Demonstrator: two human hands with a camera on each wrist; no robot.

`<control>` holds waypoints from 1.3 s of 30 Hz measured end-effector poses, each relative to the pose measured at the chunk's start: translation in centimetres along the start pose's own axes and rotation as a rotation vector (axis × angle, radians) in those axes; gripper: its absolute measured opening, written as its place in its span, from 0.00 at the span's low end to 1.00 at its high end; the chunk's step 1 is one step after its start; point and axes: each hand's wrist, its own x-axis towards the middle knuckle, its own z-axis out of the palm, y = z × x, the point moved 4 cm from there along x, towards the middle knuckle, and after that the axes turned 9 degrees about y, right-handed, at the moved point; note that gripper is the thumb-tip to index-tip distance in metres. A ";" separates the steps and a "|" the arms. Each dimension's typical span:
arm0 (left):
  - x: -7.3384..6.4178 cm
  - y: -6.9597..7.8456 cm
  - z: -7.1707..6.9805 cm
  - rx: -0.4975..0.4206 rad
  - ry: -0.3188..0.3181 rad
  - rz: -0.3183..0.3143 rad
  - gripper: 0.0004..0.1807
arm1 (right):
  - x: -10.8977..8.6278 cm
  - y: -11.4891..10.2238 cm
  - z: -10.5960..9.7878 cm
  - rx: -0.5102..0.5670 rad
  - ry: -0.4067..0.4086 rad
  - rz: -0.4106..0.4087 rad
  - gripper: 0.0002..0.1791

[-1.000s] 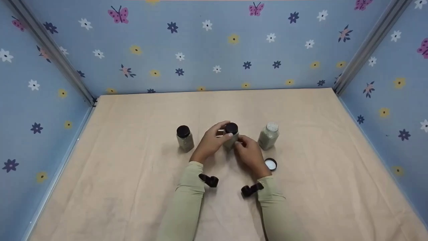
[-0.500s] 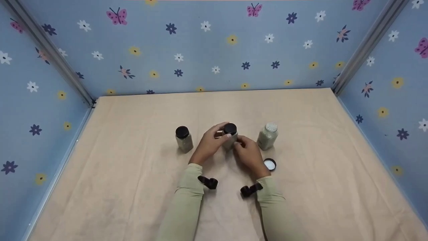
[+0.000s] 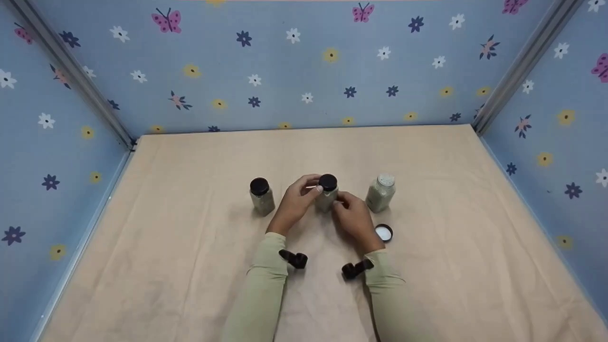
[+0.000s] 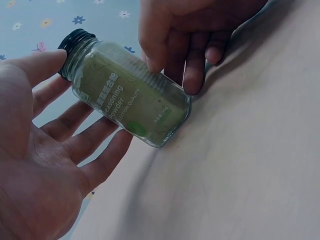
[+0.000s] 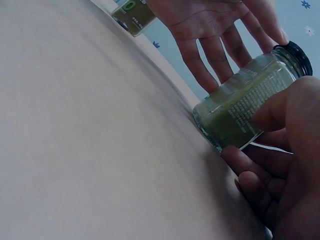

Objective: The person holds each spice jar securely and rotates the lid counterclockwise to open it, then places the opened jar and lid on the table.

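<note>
A glass seasoning jar [image 3: 327, 195] with green powder and a black cap [image 3: 327, 182] stands in the middle of the table. My left hand [image 3: 298, 199] is at its upper left, thumb at the cap's edge; in the left wrist view, the other fingers [image 4: 107, 155] reach along the jar's far side. My right hand [image 3: 354, 216] holds the lower body between thumb and fingers, seen closely in the right wrist view. A second capped jar [image 3: 262, 198] stands to the left. To the right is an uncapped jar [image 3: 381, 194] with a white perforated top.
A loose black cap [image 3: 384, 233] with a white inside lies beside my right wrist. Beige cloth [image 3: 156, 228] covers the table. Blue patterned walls [image 3: 304, 66] rise at the back and on both sides. Each wrist carries a small black camera [image 3: 295, 260].
My left thumb has drawn back leftward from over the cap's front to its edge, and the left hand has shifted slightly left. The right hand and the jar stay in place.
</note>
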 end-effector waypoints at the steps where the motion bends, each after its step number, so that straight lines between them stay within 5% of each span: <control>1: 0.1 -0.2 0.0 -0.010 0.003 -0.009 0.21 | 0.0 0.0 0.0 -0.002 -0.002 0.004 0.17; 17: 0.1 -0.1 -0.1 -0.013 0.028 0.014 0.19 | 0.1 0.0 0.0 -0.014 -0.008 0.014 0.17; 31: 0.2 0.5 0.0 0.220 -0.063 0.021 0.29 | 0.0 0.1 0.0 -0.015 0.011 -0.003 0.16; 39: 0.3 0.7 0.1 0.243 -0.064 0.047 0.31 | 0.0 0.1 0.0 -0.017 0.010 -0.021 0.16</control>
